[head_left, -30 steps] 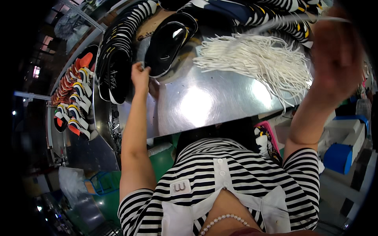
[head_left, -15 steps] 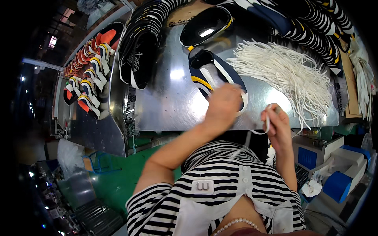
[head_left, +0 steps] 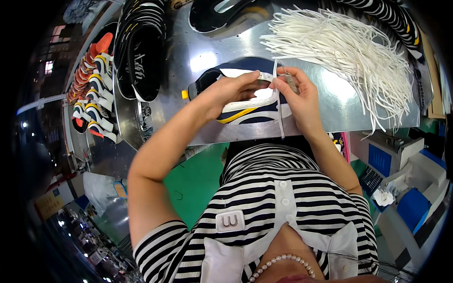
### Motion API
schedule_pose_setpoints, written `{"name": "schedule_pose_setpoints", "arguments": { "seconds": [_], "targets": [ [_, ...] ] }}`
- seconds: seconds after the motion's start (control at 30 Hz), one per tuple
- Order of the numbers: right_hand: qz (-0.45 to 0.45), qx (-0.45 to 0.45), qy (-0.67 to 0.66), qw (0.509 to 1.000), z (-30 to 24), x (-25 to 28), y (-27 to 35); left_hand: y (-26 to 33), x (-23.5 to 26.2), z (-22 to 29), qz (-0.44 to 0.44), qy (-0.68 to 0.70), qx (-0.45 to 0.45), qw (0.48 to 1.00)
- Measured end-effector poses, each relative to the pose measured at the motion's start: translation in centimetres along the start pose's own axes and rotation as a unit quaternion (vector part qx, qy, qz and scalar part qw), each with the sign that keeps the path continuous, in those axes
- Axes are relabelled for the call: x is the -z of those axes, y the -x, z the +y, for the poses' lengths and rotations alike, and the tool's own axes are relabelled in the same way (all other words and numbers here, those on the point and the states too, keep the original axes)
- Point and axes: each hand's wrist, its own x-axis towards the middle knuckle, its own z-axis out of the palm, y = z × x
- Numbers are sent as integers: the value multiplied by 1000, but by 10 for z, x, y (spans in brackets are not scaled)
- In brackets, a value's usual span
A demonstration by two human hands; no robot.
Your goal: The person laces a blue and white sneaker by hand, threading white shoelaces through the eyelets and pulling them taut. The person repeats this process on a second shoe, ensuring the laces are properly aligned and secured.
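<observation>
A navy, white and yellow shoe upper (head_left: 239,116) lies crosswise on the metal table, its heel tab to the left. My left hand (head_left: 231,92) is closed on its opening, with the thumb along the far edge and the other fingers partly hidden inside. At the toe end of the opening, my right hand (head_left: 302,96) pinches a white shoelace (head_left: 279,113). One end of the lace sticks up past the fingertips and the other hangs toward the table's near edge. A greyish wrap (head_left: 290,83) is around one right finger. Whether the lace passes through an eyelet is hidden by the fingers.
A large heap of white laces (head_left: 349,61) lies at the right on the metal table (head_left: 198,75). Stacked black uppers (head_left: 144,61) stand at the left, another black upper (head_left: 212,16) at the back. Orange-lined uppers (head_left: 96,94) fill a side stand. Grey-blue machines (head_left: 406,184) stand lower right.
The shoe upper has turned, so its heel points left instead of away from me. My right hand has brought the lace left to its opening, and my left hand has taken hold of the upper.
</observation>
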Motion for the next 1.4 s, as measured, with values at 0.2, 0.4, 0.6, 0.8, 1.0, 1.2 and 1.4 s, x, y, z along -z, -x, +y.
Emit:
{"name": "schedule_pose_setpoints", "arguments": {
  "seconds": [0.2,0.4,0.6,0.8,1.0,1.2,1.4],
  "targets": [
    [-6,0,-5,1000,-14,13,15,16,-28,-18,-73,163,-141,974],
    [-53,-12,106,993,-29,21,25,11,-37,-34,-59,157,-161,973],
    [-33,-26,186,982,-37,19,33,15,-58,-37,74,74,-263,959],
    [-69,-6,143,987,-45,22,45,16,-61,-42,97,65,-270,956],
    [-79,-8,232,969,-55,28,48,25,-64,-34,124,-13,-283,951],
    [-82,-39,250,964,-60,32,41,21,-66,-38,148,-93,-329,928],
    [-78,108,395,909,-44,26,25,28,-72,-33,229,-505,-521,649]
  ]
}}
